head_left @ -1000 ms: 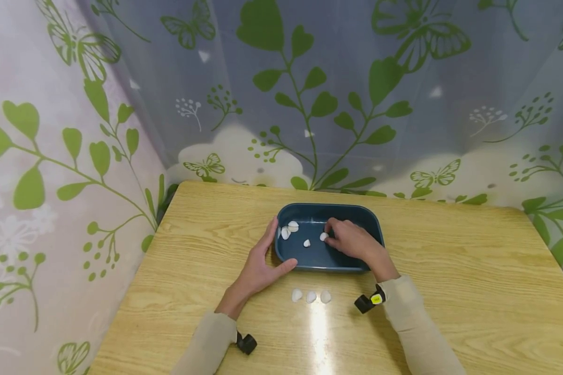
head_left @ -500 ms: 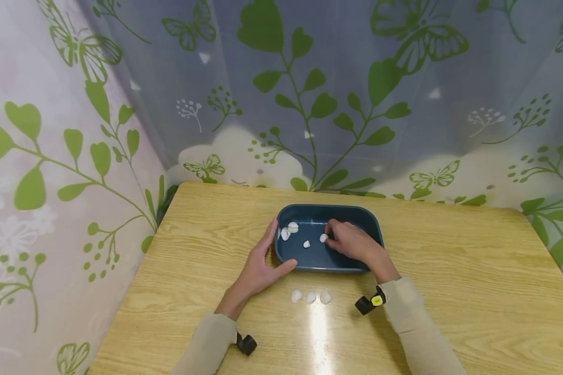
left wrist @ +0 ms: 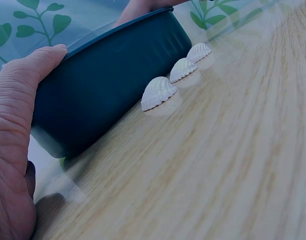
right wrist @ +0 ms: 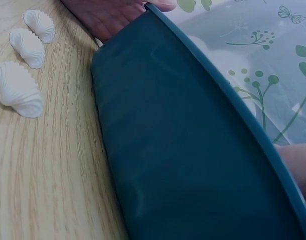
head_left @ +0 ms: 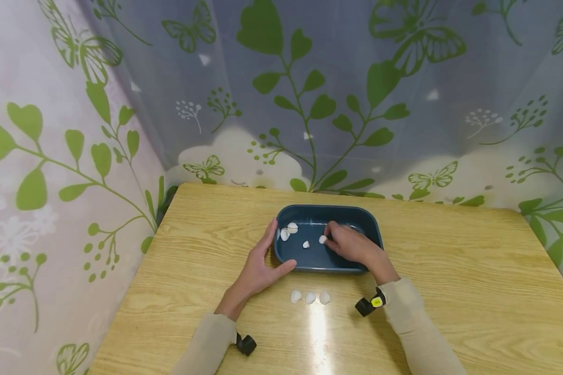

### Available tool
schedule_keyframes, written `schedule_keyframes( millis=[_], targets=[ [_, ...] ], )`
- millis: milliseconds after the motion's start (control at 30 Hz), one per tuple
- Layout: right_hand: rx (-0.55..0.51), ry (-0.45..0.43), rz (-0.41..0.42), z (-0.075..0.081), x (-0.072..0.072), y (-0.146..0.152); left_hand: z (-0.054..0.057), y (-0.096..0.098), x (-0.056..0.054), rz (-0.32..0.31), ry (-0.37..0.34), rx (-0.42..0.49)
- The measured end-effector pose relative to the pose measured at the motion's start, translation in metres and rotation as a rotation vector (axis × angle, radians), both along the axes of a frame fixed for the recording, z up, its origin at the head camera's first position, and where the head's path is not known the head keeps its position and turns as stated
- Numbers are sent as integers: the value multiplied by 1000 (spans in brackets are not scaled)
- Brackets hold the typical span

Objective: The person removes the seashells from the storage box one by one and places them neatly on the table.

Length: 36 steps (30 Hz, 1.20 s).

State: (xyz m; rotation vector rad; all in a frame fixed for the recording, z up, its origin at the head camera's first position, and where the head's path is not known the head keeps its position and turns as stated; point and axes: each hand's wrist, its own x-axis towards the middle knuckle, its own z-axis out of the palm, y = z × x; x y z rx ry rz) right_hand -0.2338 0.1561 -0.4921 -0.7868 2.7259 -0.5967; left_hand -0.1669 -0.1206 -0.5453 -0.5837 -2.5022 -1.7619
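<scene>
A dark blue plastic basin [head_left: 333, 264] stands on the wooden table. My left hand [head_left: 255, 265] holds its left end, thumb on the near rim and fingers along the left side. Inside the basin, my right hand [head_left: 352, 244] pinches a white seashell [head_left: 322, 239] between thumb and fingertips. A small shell [head_left: 306, 244] lies left of it, and a few more shells [head_left: 285, 235] cluster at the basin's left end. Both wrist views show mostly the basin's outer wall [left wrist: 112, 75], which hides the pinched shell.
In front of the basin, a row of three ribbed white shells lies on the table: a left one [head_left: 296, 296], a middle one [head_left: 310, 297] and a right one [head_left: 325, 297]. A leaf-patterned curtain [head_left: 281, 104] hangs behind the table [head_left: 192, 234].
My right hand and the shell in its fingers have shifted very slightly left and toward me inside the basin. My left hand stays on the basin's end.
</scene>
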Motion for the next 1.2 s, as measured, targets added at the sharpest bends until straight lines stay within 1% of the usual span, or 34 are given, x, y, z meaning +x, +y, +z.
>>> schedule_keyframes(
  millis=[200,433,567,700,833,967,1100,1200],
  targets=[
    [-5,-22,8,2,1,2,0,0,0,5,-7,1],
    [-17,-35,22,2,3,4,-2,2,-1,18,-9,33],
    [-22,-35,31,4,4,7,-4,0,-1,19,4,7],
    [-33,-26,36,8,8,10,-4,-1,-1,5,10,-6],
    [-60,14,53,15,14,15,-4,-1,-1,-6,10,-5],
    [-94,56,71,23,23,18,-3,-2,-1,0,12,-11],
    [-121,56,69,31,34,20,-3,-2,-2,2,14,-20],
    [-138,38,62,37,45,22,-4,-2,-1,0,14,-26]
  ],
)
